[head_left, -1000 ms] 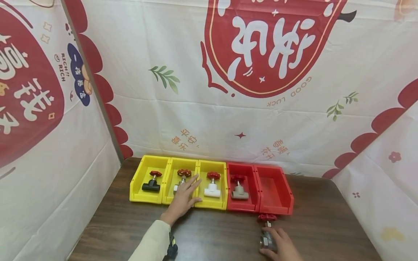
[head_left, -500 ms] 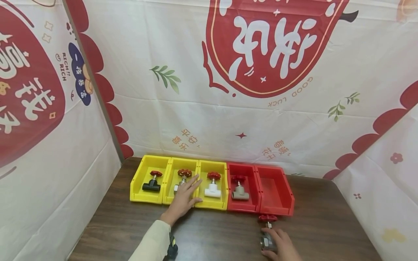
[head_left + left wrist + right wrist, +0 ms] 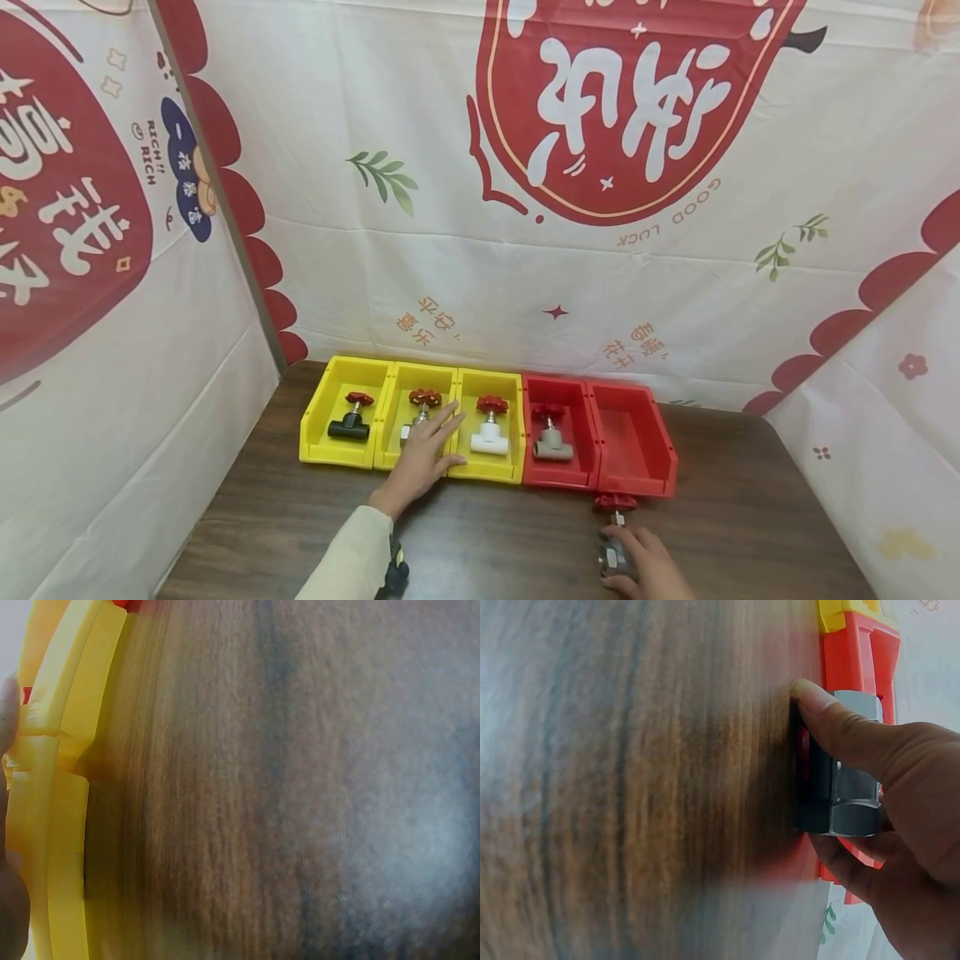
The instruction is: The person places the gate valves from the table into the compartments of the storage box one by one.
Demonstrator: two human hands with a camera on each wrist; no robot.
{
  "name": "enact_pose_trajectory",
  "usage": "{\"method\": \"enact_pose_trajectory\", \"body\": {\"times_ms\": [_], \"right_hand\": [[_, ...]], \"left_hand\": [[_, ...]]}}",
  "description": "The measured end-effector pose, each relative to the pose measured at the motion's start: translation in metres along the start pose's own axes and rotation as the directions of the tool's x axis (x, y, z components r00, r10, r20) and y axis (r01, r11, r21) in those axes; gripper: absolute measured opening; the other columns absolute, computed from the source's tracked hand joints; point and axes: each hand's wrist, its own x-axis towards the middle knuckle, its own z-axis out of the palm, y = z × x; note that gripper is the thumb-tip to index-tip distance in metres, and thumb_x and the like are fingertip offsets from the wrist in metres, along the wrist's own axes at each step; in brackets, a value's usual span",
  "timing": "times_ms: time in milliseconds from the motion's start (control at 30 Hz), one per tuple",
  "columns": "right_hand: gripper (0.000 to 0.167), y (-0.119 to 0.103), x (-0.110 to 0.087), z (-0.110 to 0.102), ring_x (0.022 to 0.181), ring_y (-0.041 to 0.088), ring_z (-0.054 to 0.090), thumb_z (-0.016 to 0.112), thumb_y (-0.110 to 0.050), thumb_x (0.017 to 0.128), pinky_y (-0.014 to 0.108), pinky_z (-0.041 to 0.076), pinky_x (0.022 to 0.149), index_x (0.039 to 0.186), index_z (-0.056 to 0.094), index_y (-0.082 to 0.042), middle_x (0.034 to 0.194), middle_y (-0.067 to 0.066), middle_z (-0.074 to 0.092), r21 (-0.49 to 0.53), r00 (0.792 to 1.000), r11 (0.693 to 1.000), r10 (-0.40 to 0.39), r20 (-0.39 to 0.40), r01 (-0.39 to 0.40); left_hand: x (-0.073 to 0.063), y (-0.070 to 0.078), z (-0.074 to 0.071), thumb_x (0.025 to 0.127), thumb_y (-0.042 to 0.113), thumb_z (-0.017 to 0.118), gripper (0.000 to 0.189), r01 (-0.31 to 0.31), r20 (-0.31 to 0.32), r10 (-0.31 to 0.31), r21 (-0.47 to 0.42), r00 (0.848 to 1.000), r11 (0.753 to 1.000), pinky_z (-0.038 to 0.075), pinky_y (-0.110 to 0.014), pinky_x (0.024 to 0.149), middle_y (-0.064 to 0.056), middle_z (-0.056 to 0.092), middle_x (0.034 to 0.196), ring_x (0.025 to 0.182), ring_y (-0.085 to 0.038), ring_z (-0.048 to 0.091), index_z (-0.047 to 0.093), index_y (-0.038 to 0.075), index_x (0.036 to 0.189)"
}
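My right hand [image 3: 651, 568] grips a metal globe valve [image 3: 612, 557] by its body, thumb on one side and fingers on the other. The valve's red handwheel [image 3: 615, 502] points at the front of the right red bin [image 3: 633, 433]. In the right wrist view the grey hex-ended body [image 3: 855, 787] lies low against the table. My left hand [image 3: 416, 462] rests with spread fingers over the fronts of the middle yellow bin [image 3: 384, 450] and the right yellow bin [image 3: 483, 472]. It partly covers another metal valve [image 3: 423, 404] there.
A black valve [image 3: 349, 427] lies in the left yellow bin [image 3: 318, 450], a white valve [image 3: 489, 437] in the right yellow one. The left red bin [image 3: 558, 479] holds a grey-beige valve [image 3: 552, 446]. Printed cloth walls [image 3: 450, 267] enclose the wooden table [image 3: 480, 542].
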Motion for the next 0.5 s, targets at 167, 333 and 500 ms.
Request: {"method": "enact_pose_trajectory", "body": {"times_ms": [167,333,500], "right_hand": [[0.068,0.0017,-0.0012,0.0016,0.093,0.020,0.054,0.085,-0.044,0.062,0.045,0.052,0.073,0.121,0.060,-0.021,0.106,0.002,0.054,-0.012,0.999,0.999,-0.029,-0.015,0.029],[0.066,0.0033,-0.0031,0.0031,0.093,0.019,0.054,0.084,-0.045,0.063,0.043,0.052,0.073,0.119,0.060,-0.020,0.105,0.001,0.054,-0.033,0.996,0.997,-0.074,-0.045,0.073],[0.066,0.0048,-0.0040,0.0049,0.094,0.019,0.054,0.083,-0.047,0.063,0.043,0.052,0.073,0.118,0.060,-0.020,0.105,0.001,0.054,-0.049,0.992,0.994,-0.102,-0.069,0.099]], "left_hand": [[-0.0004,0.0000,-0.0002,0.082,0.035,0.071,0.076,-0.008,-0.006,0.008,0.006,1.000,1.000,0.023,-0.063,0.105,-0.007,0.030,0.154,0.132,-0.033,0.038,0.038,0.015,0.147],[-0.0009,-0.0005,0.0002,0.083,0.036,0.070,0.075,-0.002,0.002,0.002,0.004,1.000,1.000,0.021,-0.063,0.106,-0.006,0.029,0.154,0.133,-0.032,0.036,0.038,0.015,0.148],[-0.0009,0.0001,0.0004,0.083,0.035,0.070,0.074,-0.006,-0.005,0.006,0.012,1.000,1.000,0.022,-0.063,0.106,-0.006,0.029,0.154,0.133,-0.033,0.037,0.039,0.013,0.147]]}}
